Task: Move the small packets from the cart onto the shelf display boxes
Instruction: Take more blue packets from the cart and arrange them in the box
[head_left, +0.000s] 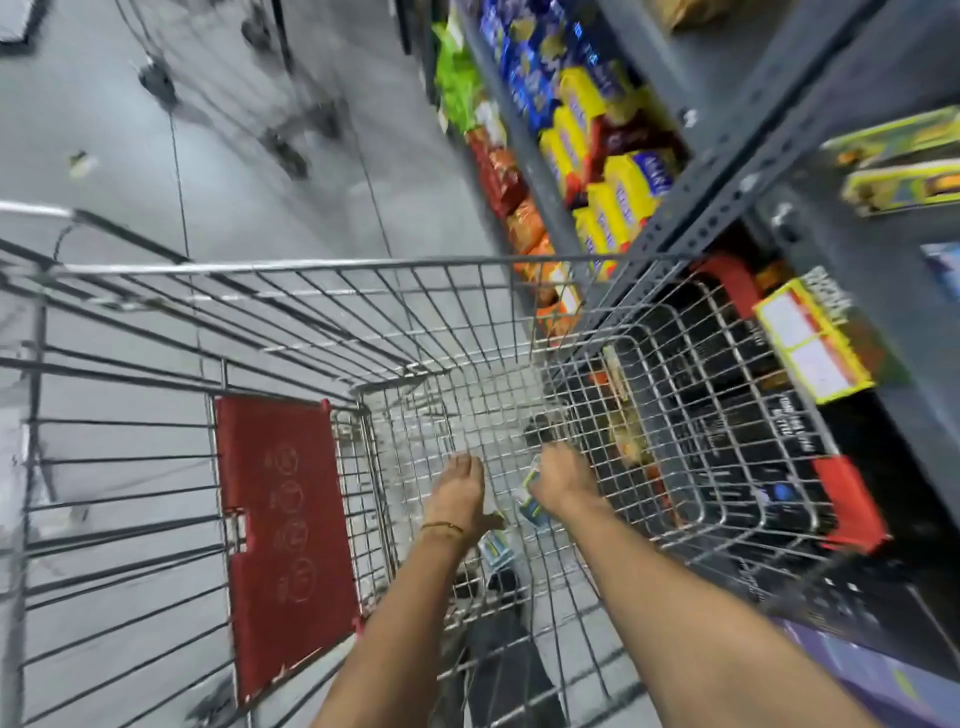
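Where labels blur unreadable, right hand (563, 475) gripping packets (532, 501)

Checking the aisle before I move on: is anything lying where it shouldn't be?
Yes: a small scrap of litter lies on the grey floor, far left, past the cart. The picture is blurred, so I cannot tell what it is.

A smooth grey tiled floor (260, 171) fills the area from nine to twelve o'clock. On it, near eleven o'clock, lies a small pale scrap of litter (80, 162), and beyond it the dark blurred wheels of other metal trolleys (156, 80) show. Toward one o'clock stand yellow biscuit packs (618, 192), with blue biscuit packs (524, 67) above them, bright green bags (454, 83) beside those, and orange-red packs (519, 208) lower down.
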